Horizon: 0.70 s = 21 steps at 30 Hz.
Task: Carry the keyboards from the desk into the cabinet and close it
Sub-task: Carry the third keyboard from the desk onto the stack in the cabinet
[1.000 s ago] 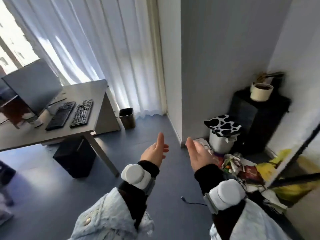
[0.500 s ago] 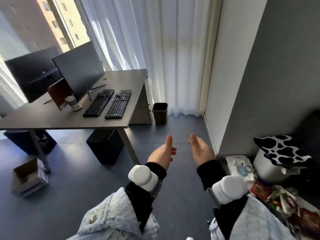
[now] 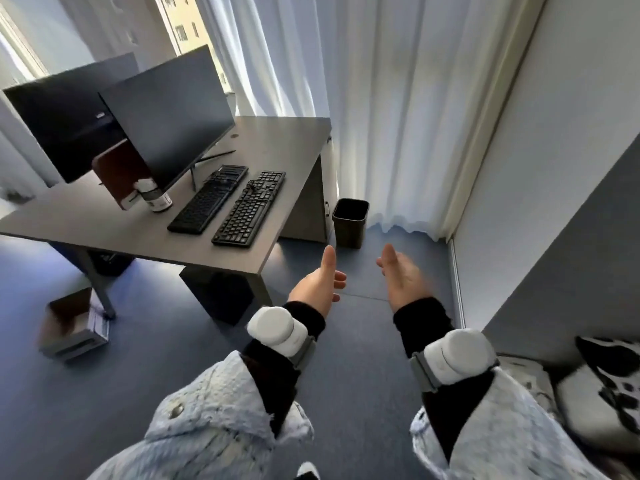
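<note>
Two things wait on the grey desk (image 3: 277,143), near its right end: the left keyboard (image 3: 209,200) in front of the monitor (image 3: 166,123), and the right keyboard (image 3: 251,209) just beside it, a cable lying across its keys; neither is touched yet. The approach likely goes best stepping square to the desk corner, gathering that loose cable first, then gripping by the long edges. The left hand (image 3: 317,285) and right hand (image 3: 401,278) reach forward over the floor, palms facing, thumbs up, fingers relaxed, both empty.
</note>
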### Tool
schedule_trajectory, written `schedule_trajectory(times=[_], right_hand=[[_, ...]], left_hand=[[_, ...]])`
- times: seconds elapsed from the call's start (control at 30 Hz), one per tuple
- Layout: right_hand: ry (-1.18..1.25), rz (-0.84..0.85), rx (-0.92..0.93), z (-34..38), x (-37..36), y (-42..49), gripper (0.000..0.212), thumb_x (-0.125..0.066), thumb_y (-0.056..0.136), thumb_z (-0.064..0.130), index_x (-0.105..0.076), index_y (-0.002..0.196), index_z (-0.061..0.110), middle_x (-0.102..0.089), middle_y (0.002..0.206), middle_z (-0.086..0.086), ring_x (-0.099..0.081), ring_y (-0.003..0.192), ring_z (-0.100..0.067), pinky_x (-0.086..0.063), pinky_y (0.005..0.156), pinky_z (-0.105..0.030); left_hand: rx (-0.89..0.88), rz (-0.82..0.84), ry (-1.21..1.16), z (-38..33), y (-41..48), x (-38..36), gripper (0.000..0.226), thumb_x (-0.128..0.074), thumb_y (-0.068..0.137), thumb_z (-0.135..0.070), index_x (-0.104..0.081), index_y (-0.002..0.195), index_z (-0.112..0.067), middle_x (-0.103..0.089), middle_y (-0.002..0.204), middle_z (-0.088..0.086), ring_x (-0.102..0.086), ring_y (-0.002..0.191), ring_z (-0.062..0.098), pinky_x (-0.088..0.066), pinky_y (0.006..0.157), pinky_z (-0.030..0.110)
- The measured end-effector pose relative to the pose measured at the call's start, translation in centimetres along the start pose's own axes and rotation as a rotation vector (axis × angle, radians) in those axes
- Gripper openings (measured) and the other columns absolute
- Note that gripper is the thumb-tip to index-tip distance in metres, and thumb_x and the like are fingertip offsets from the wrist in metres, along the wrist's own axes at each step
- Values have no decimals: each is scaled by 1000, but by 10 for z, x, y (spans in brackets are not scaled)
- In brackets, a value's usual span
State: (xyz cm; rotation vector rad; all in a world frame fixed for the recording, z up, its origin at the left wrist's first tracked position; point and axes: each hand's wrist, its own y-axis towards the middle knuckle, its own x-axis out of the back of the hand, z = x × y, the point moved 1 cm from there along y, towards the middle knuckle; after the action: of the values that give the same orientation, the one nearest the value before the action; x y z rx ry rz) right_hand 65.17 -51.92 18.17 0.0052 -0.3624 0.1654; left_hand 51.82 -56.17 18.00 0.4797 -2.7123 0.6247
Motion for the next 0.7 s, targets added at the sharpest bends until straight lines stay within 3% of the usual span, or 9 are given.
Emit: schedule_trajectory(times=[0.3, 0.43, 0.5, 0.6, 0.7], right_hand=[[-95, 63, -1, 13, -58, 183, 58, -29, 92, 52, -54, 125, 12, -61, 124, -6, -54, 118, -22, -38, 99, -30], [-149, 78, -8, 32, -86, 271, 57, -28, 92, 52, -55, 124, 13, -60, 125, -6, -53, 118, -22, -34, 92, -24], [-184, 94, -30, 33, -103, 309, 57, -27, 93, 52, -57, 121, 12, -61, 122, -8, -54, 107, -20, -31, 86, -21], [-209, 179, -73, 32, -138, 359, 62, -25, 94, 51, -60, 108, 1, -63, 115, -18, -47, 84, -16, -31, 78, -24], [-222, 293, -96, 31, -177, 410, 61, -25, 94, 52, -59, 113, 4, -62, 118, -17, -45, 88, -17, -30, 81, -23]], left_hand=[[46, 10, -109, -39, 186, 29, 76, -10, 86, -70, -63, 94, -17, -69, 108, 2, -62, 85, 18, -39, 73, 31], [74, -6, -155, -58, 276, 60, 74, -8, 87, -69, -62, 83, -18, -69, 103, 4, -61, 78, 18, -39, 72, 31], [115, -51, -178, -58, 312, 74, 73, -9, 88, -68, -60, 82, -17, -67, 100, 4, -59, 76, 18, -37, 64, 28], [215, -104, -233, -42, 360, 94, 73, -10, 88, -69, -60, 86, -15, -66, 96, 3, -59, 77, 20, -37, 70, 29], [307, -191, -282, -20, 404, 116, 66, -17, 89, -67, -57, 80, -15, -62, 84, 1, -54, 65, 16, -39, 64, 26]])
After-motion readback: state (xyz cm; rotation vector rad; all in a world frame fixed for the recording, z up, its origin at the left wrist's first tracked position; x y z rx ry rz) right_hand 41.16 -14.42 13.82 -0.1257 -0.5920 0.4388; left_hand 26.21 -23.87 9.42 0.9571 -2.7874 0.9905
